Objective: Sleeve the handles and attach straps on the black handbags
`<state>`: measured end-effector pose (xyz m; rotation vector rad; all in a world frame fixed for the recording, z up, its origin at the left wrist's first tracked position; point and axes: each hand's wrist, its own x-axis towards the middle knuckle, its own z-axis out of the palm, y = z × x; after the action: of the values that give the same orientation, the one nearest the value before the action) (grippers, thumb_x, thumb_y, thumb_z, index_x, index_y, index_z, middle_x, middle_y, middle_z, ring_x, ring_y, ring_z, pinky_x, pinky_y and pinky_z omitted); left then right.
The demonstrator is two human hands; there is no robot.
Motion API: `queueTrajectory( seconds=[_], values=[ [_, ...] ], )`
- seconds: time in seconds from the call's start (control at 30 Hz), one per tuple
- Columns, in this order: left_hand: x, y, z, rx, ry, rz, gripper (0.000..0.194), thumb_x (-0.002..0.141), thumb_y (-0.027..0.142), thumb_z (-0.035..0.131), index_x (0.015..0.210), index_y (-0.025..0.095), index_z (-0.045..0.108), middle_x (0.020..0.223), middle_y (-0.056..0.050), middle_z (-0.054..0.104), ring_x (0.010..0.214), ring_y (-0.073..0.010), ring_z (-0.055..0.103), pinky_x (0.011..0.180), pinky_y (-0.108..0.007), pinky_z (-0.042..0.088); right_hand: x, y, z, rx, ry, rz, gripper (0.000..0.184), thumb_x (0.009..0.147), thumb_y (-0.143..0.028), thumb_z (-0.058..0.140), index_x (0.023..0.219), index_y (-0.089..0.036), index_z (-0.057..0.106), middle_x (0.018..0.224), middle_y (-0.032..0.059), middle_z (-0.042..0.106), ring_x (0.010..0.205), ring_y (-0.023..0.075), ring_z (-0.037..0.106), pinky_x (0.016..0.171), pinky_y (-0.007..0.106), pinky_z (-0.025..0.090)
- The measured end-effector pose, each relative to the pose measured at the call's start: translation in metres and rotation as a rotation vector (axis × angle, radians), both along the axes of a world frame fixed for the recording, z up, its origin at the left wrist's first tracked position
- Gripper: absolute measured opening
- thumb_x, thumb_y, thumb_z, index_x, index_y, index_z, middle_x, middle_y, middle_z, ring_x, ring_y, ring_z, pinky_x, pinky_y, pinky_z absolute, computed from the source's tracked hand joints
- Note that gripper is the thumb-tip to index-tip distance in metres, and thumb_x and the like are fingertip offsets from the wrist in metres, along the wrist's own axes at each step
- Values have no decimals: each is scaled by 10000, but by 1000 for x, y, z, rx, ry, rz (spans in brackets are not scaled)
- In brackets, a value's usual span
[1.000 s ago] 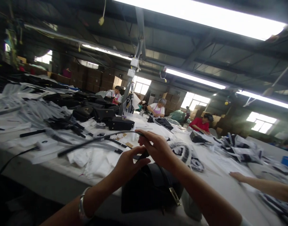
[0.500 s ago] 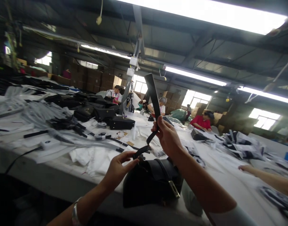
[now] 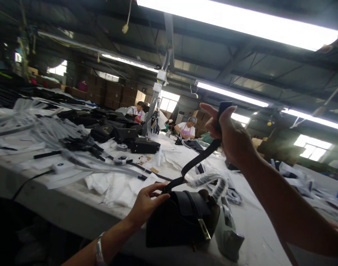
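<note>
A black handbag with a flap and a gold clasp stands near the table's front edge. My left hand pinches the black strap low down, where it meets the bag's upper left corner. Raised up and to the right, my right hand grips the strap's other end, its index finger pointing out. Between the two hands the strap runs on a slant with a slight bend. Behind the bag's right side lies a plastic-wrapped strap, and a grey-green bag stands beside it.
Finished black bags sit in a row toward the back left. Long wrapped strips and white sheets cover the left of the table. Co-workers sit at the far side. Wrapped pieces lie at the right.
My right hand has moved right and upward, drawing the strap out straighter. The left hand stays at the bag's corner. The wrapped strap and grey-green bag show more fully.
</note>
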<state>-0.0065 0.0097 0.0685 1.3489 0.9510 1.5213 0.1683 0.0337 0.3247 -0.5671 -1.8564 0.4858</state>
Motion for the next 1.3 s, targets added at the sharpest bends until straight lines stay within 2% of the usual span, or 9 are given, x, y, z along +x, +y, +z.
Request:
queueTrajectory(
  seconds=[0.07, 0.13, 0.23, 0.3, 0.53, 0.73, 1.0, 1.17, 1.3],
  values=[
    [0, -1, 0, -3, 4, 10, 353, 734, 363, 783, 1040, 191, 745, 1091, -99, 748, 919, -257, 701, 784, -326, 561, 1, -10, -6, 18, -227, -41, 527, 986, -556, 272, 1183, -268, 667, 583, -38, 504, 492, 96, 407, 514, 265, 344],
    [0, -1, 0, -7, 3, 4, 361, 737, 370, 779, 1048, 189, 739, 1095, -98, 744, 906, -251, 702, 775, -322, 565, 2, -19, -16, -11, -449, -20, 485, 987, -524, 305, 1166, -279, 684, 644, -20, 591, 554, 109, 494, 549, 265, 384],
    [1, -2, 0, 4, 6, -10, 368, 740, 372, 776, 1058, 192, 731, 1106, -92, 737, 887, -238, 704, 778, -324, 570, 1, -24, -34, -67, -761, -7, 327, 912, -475, 524, 968, -256, 759, 735, -4, 679, 654, 141, 586, 589, 262, 415],
    [3, -2, -1, 28, 10, 6, 350, 729, 360, 785, 1032, 192, 734, 1089, -82, 740, 907, -239, 700, 806, -328, 568, -1, -24, -48, -63, -903, -72, 270, 864, -445, 600, 844, -234, 767, 682, -10, 680, 615, 138, 572, 556, 251, 381],
    [8, -3, -5, 74, -6, 70, 312, 724, 349, 784, 988, 190, 738, 1045, -68, 755, 934, -251, 704, 832, -338, 572, -8, -9, -98, -43, -1108, -267, 238, 838, -381, 602, 722, -237, 753, 637, 10, 691, 559, 135, 534, 526, 257, 299],
    [9, -7, -4, 91, 71, 104, 285, 749, 328, 766, 1007, 210, 747, 1031, -56, 767, 944, -252, 701, 852, -341, 552, -15, -1, -121, -76, -1148, -340, 264, 824, -400, 587, 691, -243, 752, 580, 13, 648, 503, 126, 446, 500, 268, 240],
    [10, -10, -8, 109, 90, 109, 246, 750, 293, 770, 984, 220, 755, 970, -36, 775, 931, -244, 688, 863, -326, 525, -29, 4, -130, -119, -1219, -225, 282, 823, -419, 585, 703, -239, 767, 561, 4, 640, 507, 122, 472, 490, 249, 266],
    [5, -14, -5, 136, 179, 174, 242, 755, 304, 762, 988, 239, 754, 952, -20, 773, 898, -222, 672, 808, -300, 516, -20, 4, -113, -10, -1322, -242, 385, 891, -498, 499, 791, -230, 758, 703, 41, 714, 592, 153, 563, 516, 262, 269],
    [8, -14, -6, 147, 179, 182, 245, 760, 307, 757, 994, 236, 747, 960, -21, 769, 894, -212, 675, 807, -297, 520, -14, 4, -100, 7, -1406, -276, 361, 929, -421, 468, 804, -216, 738, 735, 47, 725, 646, 163, 606, 539, 264, 286]
  ],
)
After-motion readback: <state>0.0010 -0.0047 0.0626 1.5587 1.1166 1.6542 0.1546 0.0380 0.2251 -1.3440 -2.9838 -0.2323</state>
